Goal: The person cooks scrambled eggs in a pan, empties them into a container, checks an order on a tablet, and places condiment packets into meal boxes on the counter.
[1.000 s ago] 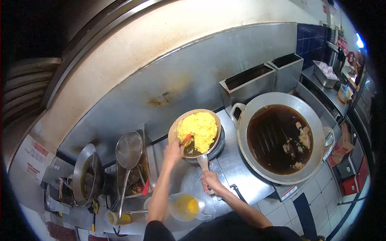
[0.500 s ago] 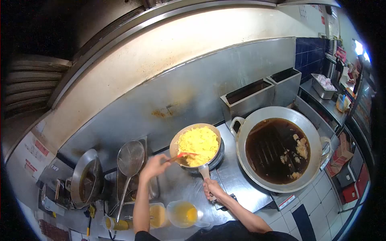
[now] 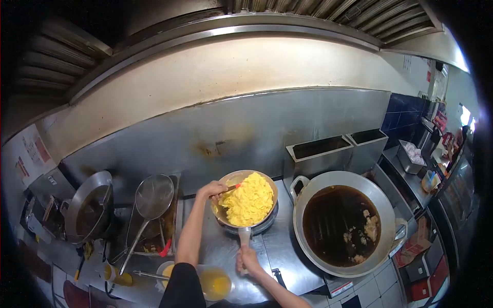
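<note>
My right hand (image 3: 247, 260) is closed round the handle of a frying pan (image 3: 220, 215) on the burner. Yellow scrambled egg (image 3: 248, 200) is heaped in the pan, mostly on its right side. At the pan's upper left edge, my left hand (image 3: 213, 190) grips a spatula with a red head (image 3: 236, 186), which touches the egg. Part of the spatula's handle is hidden by my fingers.
A large wok of dark oil (image 3: 303, 233) with fried bits stands at the right. To the left are a wire strainer (image 3: 154, 196), a tray with a red-handled tool (image 3: 166, 249) and another wok (image 3: 77, 226). Containers of yellow liquid (image 3: 215, 283) stand near the front edge.
The camera view has tilted up. My left hand and the spatula have moved from the pan's lower left to its upper left, and the egg is heaped further right.
</note>
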`<state>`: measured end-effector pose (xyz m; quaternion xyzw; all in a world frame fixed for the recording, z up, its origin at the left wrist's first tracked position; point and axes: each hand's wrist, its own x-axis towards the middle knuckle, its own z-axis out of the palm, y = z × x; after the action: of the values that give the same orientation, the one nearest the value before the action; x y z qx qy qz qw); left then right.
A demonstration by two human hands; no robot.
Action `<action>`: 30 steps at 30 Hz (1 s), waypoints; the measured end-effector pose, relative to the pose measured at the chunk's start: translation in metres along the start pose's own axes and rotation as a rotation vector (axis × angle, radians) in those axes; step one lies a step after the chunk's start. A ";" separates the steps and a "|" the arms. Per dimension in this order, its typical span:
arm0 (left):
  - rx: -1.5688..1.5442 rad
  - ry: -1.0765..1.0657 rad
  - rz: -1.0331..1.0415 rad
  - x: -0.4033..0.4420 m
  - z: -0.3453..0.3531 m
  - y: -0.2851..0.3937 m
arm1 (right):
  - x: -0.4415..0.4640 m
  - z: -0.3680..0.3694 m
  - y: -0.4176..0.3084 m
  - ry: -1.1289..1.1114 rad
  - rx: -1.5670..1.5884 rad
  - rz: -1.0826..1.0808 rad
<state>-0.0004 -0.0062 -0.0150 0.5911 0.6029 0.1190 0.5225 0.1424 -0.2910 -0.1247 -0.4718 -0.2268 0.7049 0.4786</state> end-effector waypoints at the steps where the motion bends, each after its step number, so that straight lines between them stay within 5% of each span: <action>1: 0.077 -0.041 0.037 -0.005 -0.004 0.005 | 0.002 -0.003 0.000 0.006 -0.048 -0.004; 7: 0.617 -0.060 0.385 -0.108 -0.008 0.038 | -0.005 -0.024 -0.014 -0.026 -0.055 0.041; 9: 0.847 0.144 0.395 -0.147 0.013 0.034 | -0.004 -0.025 -0.013 -0.067 -0.025 0.046; 11: 0.822 0.252 0.241 -0.145 0.060 0.026 | -0.003 -0.020 -0.013 -0.044 -0.074 0.070; 14: 0.763 0.327 0.379 -0.106 0.096 -0.005 | -0.003 -0.021 -0.008 -0.058 -0.041 0.000; 16: 0.775 0.273 0.250 -0.146 0.074 0.027 | -0.016 -0.031 -0.028 -0.110 0.003 0.027; 18: 0.862 0.244 0.418 -0.180 0.039 0.038 | -0.016 -0.049 -0.045 -0.106 -0.042 0.061; 21: 0.873 0.174 0.393 -0.218 -0.007 0.044 | -0.011 -0.081 -0.060 -0.185 -0.074 0.133; 23: 0.910 0.114 0.239 -0.230 -0.022 0.042 | -0.002 -0.103 -0.065 -0.294 -0.075 0.187; 26: 0.751 -0.093 0.509 -0.178 -0.031 -0.018 | 0.001 -0.112 -0.072 -0.334 -0.060 0.205; 30: 0.383 -0.090 0.530 -0.113 0.052 -0.037 | 0.000 -0.100 -0.064 -0.305 -0.090 0.199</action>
<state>-0.0095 -0.1354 -0.0099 0.8197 0.4157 0.1090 0.3788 0.2597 -0.2761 -0.1204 -0.4004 -0.2803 0.8013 0.3451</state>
